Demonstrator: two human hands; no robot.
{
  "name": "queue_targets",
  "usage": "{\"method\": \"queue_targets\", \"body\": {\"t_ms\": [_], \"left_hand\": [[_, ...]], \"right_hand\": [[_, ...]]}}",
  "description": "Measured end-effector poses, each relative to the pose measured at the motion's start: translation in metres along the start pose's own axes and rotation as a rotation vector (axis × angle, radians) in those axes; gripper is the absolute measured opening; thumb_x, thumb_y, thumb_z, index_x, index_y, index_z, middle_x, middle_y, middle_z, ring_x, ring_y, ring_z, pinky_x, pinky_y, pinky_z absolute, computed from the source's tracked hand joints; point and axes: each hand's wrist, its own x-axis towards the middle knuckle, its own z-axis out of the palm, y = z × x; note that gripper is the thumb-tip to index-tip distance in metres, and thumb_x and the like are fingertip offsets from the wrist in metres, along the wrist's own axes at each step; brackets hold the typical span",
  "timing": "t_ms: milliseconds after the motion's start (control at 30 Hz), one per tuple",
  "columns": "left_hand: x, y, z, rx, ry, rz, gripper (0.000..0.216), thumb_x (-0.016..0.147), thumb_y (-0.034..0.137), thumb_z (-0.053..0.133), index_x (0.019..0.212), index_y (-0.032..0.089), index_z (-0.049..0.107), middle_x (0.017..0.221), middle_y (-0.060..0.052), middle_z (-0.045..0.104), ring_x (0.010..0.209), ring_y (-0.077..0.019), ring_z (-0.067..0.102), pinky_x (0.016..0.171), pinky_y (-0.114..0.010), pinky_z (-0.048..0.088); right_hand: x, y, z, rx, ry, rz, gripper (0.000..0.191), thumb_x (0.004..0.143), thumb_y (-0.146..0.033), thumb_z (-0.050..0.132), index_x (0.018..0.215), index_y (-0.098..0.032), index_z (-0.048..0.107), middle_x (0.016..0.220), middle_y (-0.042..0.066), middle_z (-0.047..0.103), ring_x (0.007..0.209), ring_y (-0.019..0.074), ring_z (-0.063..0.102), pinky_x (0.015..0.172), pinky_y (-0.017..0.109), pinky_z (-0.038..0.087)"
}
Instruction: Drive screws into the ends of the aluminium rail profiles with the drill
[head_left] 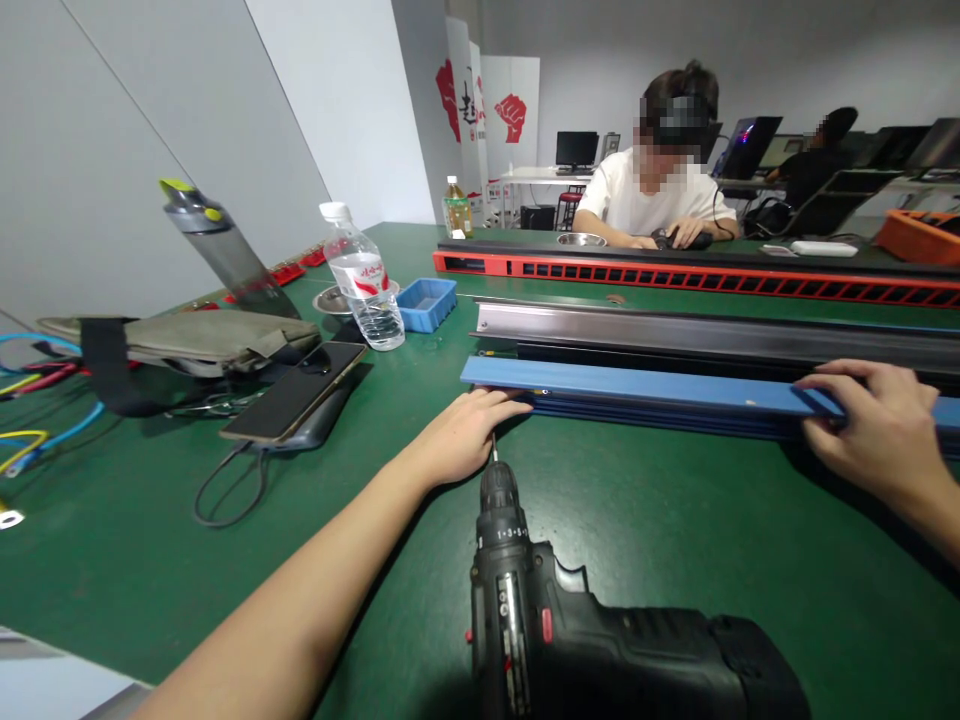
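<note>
A long blue rail [637,383] with grooved sides lies across the green table. My left hand [474,430] is closed on its near edge close to the left end, fingertips partly hidden beneath the top face. Farther right, my right hand [881,425] grips the same rail, with the fingers over its top and the thumb at the near side. A black cordless drill [510,600] lies in front of me, its thin bit pointing at the left hand; neither hand is on it. Just behind the blue rail is a long grey metal channel [675,328].
A red and black slotted rail [675,278] runs farther back. On the left are a water bottle [367,285], a blue tray [427,303], a phone [300,390], a bag [202,340] and a grey tumbler [229,255]. A person [652,190] sits opposite, hands on a dark object.
</note>
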Motion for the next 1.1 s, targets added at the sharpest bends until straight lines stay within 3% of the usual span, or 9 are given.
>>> {"method": "queue_targets", "body": {"t_ms": [133, 267, 367, 500, 600, 767, 967, 1100], "left_hand": [[0.0, -0.001, 0.001, 0.007, -0.009, -0.075, 0.063, 0.079, -0.001, 0.041, 0.134, 0.023, 0.06, 0.135, -0.008, 0.063, 0.128, -0.0248, 0.055, 0.107, -0.044, 0.047], [0.0, -0.002, 0.0, -0.03, 0.014, -0.075, 0.058, 0.08, 0.001, 0.042, 0.131, 0.022, 0.062, 0.13, -0.008, 0.066, 0.125, -0.0248, 0.057, 0.108, -0.044, 0.047], [-0.002, -0.004, 0.0, -0.034, 0.039, -0.08, 0.053, 0.083, 0.003, 0.043, 0.129, 0.02, 0.062, 0.13, -0.01, 0.065, 0.124, -0.0256, 0.057, 0.108, -0.045, 0.047], [-0.006, -0.01, -0.001, -0.059, 0.077, -0.077, 0.043, 0.088, 0.009, 0.045, 0.126, 0.017, 0.064, 0.126, -0.011, 0.066, 0.121, -0.0254, 0.058, 0.108, -0.044, 0.047], [-0.009, -0.015, -0.002, -0.092, 0.102, -0.062, 0.036, 0.09, 0.013, 0.047, 0.122, 0.019, 0.066, 0.126, -0.01, 0.065, 0.12, -0.0249, 0.057, 0.108, -0.043, 0.047], [-0.01, -0.019, -0.002, -0.109, 0.122, -0.063, 0.035, 0.092, 0.014, 0.048, 0.121, 0.021, 0.066, 0.128, -0.01, 0.062, 0.121, -0.0253, 0.056, 0.109, -0.044, 0.046], [-0.01, -0.015, -0.002, -0.05, 0.084, -0.114, 0.035, 0.093, 0.019, 0.047, 0.122, 0.022, 0.065, 0.128, -0.011, 0.061, 0.117, -0.0277, 0.054, 0.103, -0.048, 0.047], [-0.01, -0.014, -0.002, -0.033, 0.084, -0.175, 0.032, 0.093, 0.025, 0.048, 0.12, 0.022, 0.066, 0.125, -0.011, 0.062, 0.115, -0.029, 0.053, 0.101, -0.05, 0.047]], "right_hand": [[0.0, -0.056, -0.018, 0.286, 0.029, -0.293, 0.021, 0.079, -0.017, 0.055, 0.096, -0.023, 0.065, 0.102, 0.019, 0.068, 0.099, 0.0307, 0.064, 0.084, 0.046, 0.048], [0.01, -0.127, -0.025, 0.488, -0.116, -0.532, 0.04, 0.082, -0.012, 0.047, 0.118, -0.024, 0.062, 0.121, 0.012, 0.068, 0.112, 0.0247, 0.064, 0.091, 0.041, 0.053], [0.031, -0.174, -0.019, 0.675, -0.342, -0.554, 0.045, 0.085, -0.012, 0.048, 0.128, -0.018, 0.058, 0.135, 0.017, 0.061, 0.124, 0.0279, 0.057, 0.099, 0.047, 0.05], [0.058, -0.216, -0.002, 0.639, -0.404, -0.491, 0.043, 0.094, -0.025, 0.048, 0.136, -0.015, 0.054, 0.137, 0.02, 0.058, 0.118, 0.0304, 0.059, 0.098, 0.05, 0.049], [0.067, -0.232, 0.009, 0.621, -0.457, -0.451, 0.043, 0.098, -0.032, 0.047, 0.137, -0.015, 0.052, 0.132, 0.02, 0.061, 0.112, 0.0304, 0.063, 0.093, 0.049, 0.05], [0.072, -0.242, 0.018, 0.657, -0.517, -0.453, 0.041, 0.1, -0.039, 0.046, 0.134, -0.017, 0.053, 0.124, 0.017, 0.066, 0.113, 0.0285, 0.063, 0.099, 0.046, 0.047], [0.074, -0.24, 0.025, 0.756, -0.498, -0.44, 0.035, 0.098, -0.032, 0.05, 0.129, -0.017, 0.056, 0.13, 0.015, 0.063, 0.117, 0.0249, 0.061, 0.103, 0.042, 0.047], [0.072, -0.236, 0.029, 0.808, -0.46, -0.426, 0.033, 0.095, -0.028, 0.052, 0.126, -0.018, 0.058, 0.13, 0.015, 0.063, 0.118, 0.0252, 0.061, 0.105, 0.045, 0.047]]}}
